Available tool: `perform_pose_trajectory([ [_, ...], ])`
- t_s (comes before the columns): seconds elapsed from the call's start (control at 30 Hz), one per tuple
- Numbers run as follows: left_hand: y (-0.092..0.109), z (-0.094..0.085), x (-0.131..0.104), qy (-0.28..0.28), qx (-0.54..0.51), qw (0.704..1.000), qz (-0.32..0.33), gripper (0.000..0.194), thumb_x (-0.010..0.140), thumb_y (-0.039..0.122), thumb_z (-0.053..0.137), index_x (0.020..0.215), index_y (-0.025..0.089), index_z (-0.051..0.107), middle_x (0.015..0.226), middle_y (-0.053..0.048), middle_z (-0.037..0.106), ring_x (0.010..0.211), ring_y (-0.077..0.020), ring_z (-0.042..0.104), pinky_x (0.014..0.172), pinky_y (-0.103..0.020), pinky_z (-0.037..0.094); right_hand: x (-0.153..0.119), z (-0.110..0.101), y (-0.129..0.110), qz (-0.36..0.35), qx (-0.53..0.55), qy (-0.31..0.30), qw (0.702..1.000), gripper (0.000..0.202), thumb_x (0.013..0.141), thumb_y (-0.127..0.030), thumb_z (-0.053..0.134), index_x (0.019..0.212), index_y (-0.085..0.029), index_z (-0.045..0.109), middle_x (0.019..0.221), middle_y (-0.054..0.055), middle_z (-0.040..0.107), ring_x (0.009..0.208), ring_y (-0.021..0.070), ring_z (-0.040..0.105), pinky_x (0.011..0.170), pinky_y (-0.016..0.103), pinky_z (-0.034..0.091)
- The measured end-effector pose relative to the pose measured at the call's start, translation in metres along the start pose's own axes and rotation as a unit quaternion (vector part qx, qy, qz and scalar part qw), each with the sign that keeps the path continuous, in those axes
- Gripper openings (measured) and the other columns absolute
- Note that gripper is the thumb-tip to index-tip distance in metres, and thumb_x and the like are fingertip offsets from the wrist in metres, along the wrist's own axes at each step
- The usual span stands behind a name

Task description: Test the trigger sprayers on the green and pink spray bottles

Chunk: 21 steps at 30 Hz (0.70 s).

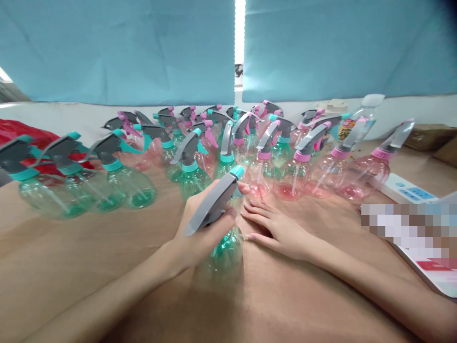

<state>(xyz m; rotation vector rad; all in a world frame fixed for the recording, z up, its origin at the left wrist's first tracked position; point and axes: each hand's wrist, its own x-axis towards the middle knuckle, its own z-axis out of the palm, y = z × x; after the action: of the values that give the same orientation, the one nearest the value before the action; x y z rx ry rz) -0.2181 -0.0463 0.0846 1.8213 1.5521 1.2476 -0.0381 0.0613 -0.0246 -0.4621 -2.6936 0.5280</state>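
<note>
My left hand (203,224) is wrapped round the neck of a green spray bottle (225,252) with a grey trigger head and a turquoise nozzle. This bottle is at the centre front of the table, its nozzle pointing away and slightly right. Just right of it, my right hand (276,226) lies low over the table, fingers stretched out and apart, with the fingertips close to the bottle; whether they touch it I cannot tell. Beyond my hands stands another green spray bottle (194,181), and a pink spray bottle (260,176) is behind my right fingers.
Several green spray bottles (130,186) stand at left, several pink ones (364,176) at right, with more crowded behind. A clear drink bottle (367,112), a white printed box or board (410,188) and brown cartons (428,140) are at right. Red plastic (21,128) lies far left.
</note>
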Motion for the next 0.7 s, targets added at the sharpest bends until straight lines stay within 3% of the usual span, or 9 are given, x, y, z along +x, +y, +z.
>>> perform_pose_trajectory([
  [0.23,-0.0016,-0.0005,-0.0005,0.002,-0.001,1.000,-0.006,0.019,0.081,0.021,0.049,0.098,0.021,0.059,0.067,0.001,0.056,0.074,-0.0197,0.063,0.058,-0.027,0.047,0.0001,0.0005,0.0003,0.001,0.003,0.004,1.000,0.057,0.094,-0.053,0.047,0.141,-0.021,0.047,0.144,0.012,0.049,0.138,0.0311,0.037,0.111,0.054,0.034],
  [0.4,-0.0037,-0.0009,-0.0021,0.015,-0.013,1.000,-0.020,0.002,0.079,0.023,0.051,0.078,0.021,0.053,0.057,0.003,0.049,0.074,-0.0215,0.064,0.058,-0.028,0.048,0.0003,0.0002,0.0003,-0.003,-0.003,-0.003,1.000,0.056,0.094,-0.052,0.047,0.141,-0.021,0.047,0.145,0.012,0.049,0.138,0.0306,0.037,0.112,0.053,0.034],
  [0.7,-0.0029,-0.0042,-0.0035,0.006,-0.010,1.000,-0.012,0.007,0.074,0.022,0.054,0.079,0.021,0.060,0.057,0.003,0.055,0.057,-0.0165,0.056,0.058,-0.029,0.050,-0.0003,0.0013,0.0010,0.010,-0.016,-0.013,1.000,0.059,0.094,-0.055,0.044,0.140,-0.019,0.049,0.145,0.013,0.049,0.139,0.0303,0.036,0.112,0.052,0.034],
])
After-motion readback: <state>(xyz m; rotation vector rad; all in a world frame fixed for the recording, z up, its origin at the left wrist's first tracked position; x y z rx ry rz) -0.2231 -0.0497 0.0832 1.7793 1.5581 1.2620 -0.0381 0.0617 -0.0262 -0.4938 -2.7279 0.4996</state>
